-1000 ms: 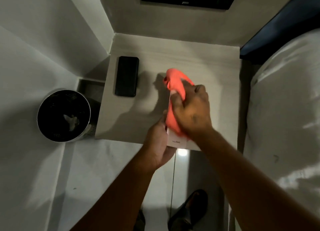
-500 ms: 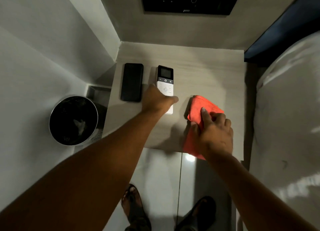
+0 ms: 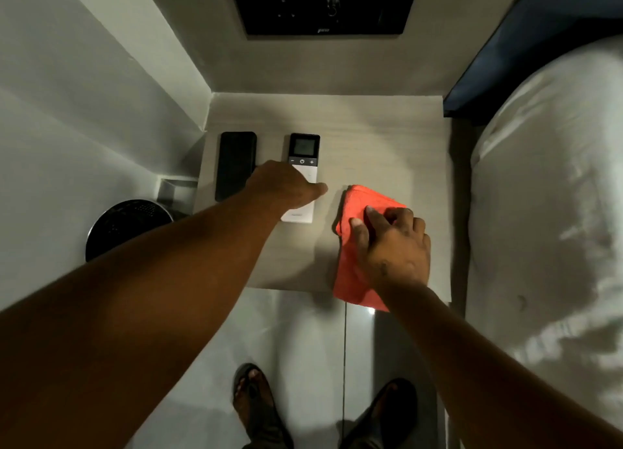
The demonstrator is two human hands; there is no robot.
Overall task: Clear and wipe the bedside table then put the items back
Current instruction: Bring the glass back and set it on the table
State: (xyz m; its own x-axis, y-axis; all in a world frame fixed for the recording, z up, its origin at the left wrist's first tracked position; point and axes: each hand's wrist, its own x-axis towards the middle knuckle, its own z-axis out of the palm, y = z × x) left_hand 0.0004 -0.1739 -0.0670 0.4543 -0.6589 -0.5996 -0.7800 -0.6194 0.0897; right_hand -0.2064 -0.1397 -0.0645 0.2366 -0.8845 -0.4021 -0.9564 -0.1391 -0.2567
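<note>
The pale wooden bedside table stands between a wall and the bed. A black phone lies flat at its left edge. Right beside it lies a white remote with a dark screen at its far end. My left hand rests over the remote's near half, fingers around it. An orange cloth lies on the table's front right part and hangs over the front edge. My right hand presses down on the cloth, fingers curled on it.
A round black waste bin stands on the floor left of the table. The white bed borders the table on the right. A dark panel is set in the wall behind. My feet stand on the tiled floor below.
A second ago both hands held the remote and cloth above the table. The remote now lies beside the phone under my left hand, and the cloth rests on the table under my right.
</note>
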